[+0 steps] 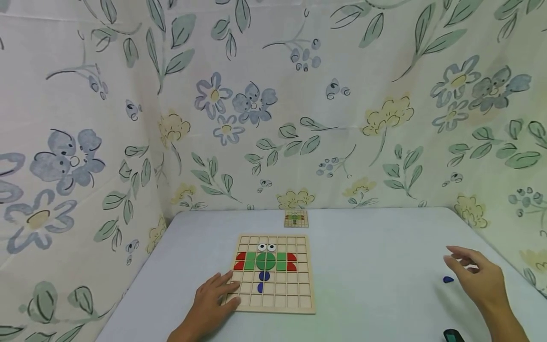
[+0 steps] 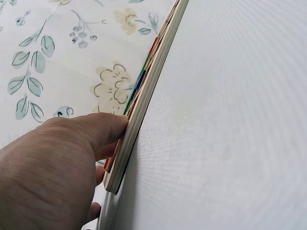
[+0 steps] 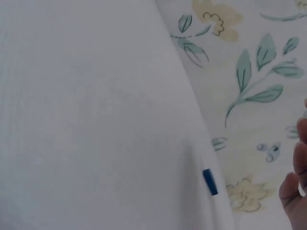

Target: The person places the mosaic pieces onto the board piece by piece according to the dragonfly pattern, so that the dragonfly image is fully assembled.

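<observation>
A wooden grid board (image 1: 278,301) lies on the table at centre-left, with coloured pieces forming a figure: two white eyes (image 1: 267,247), a green round middle (image 1: 266,261), green squares, red rounded pieces at both sides and several blue pieces (image 1: 264,276) below. At the board's near left corner rests my left hand (image 1: 210,300), thumb on the front edge and fingers along the left side. Far to the right, my right hand (image 1: 480,275) hovers with loosely bent fingers and nothing between them. Just beside it lies a small blue rounded piece (image 1: 447,280), which also shows in the right wrist view.
Behind the board lies a small pattern card (image 1: 296,219) showing a similar figure. A dark object with a greenish face (image 1: 453,335) sits at the front right, partly cut off. Floral cloth (image 1: 273,156) stands around the white table (image 1: 367,266).
</observation>
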### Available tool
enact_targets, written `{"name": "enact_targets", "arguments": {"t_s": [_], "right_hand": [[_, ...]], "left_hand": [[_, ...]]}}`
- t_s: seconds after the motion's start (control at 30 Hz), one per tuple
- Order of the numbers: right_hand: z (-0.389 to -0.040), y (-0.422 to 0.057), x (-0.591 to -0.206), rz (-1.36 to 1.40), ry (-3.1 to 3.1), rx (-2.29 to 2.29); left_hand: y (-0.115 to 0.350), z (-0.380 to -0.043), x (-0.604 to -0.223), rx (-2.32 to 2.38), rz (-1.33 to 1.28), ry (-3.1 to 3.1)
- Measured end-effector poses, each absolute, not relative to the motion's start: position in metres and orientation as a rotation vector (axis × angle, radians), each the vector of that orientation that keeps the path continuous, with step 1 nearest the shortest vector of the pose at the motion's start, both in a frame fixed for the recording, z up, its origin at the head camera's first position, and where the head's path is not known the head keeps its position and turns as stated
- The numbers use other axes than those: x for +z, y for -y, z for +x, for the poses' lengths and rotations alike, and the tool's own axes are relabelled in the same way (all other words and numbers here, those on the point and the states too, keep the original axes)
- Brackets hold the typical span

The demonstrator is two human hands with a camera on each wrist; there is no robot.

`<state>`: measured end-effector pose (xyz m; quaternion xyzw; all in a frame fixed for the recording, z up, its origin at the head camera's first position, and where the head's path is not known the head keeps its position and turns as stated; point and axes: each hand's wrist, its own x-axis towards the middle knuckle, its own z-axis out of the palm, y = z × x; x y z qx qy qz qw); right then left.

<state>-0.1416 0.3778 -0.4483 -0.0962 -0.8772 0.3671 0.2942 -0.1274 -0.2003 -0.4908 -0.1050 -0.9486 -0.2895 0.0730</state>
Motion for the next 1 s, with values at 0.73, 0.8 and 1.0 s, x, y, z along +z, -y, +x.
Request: {"name": "enact_targets", "arguments": {"t_s": [0.73,0.8,1.0], "right_hand": [[-0.151,-0.409,-0.488,-0.143,2.785,0.665],[-0.15,-0.407,-0.488,-0.178,2.815,0.679],[-0.15,-0.404,-0.485,-0.277,2.854,0.772]], "left_hand": [[0.199,-0.128,-0.489,-0.854,-0.321,2.854],[0.199,-0.128,-0.489,-0.852,-0.322,2.855],[0.199,-0.127,-0.488,-0.857,-0.319,2.849]]}}
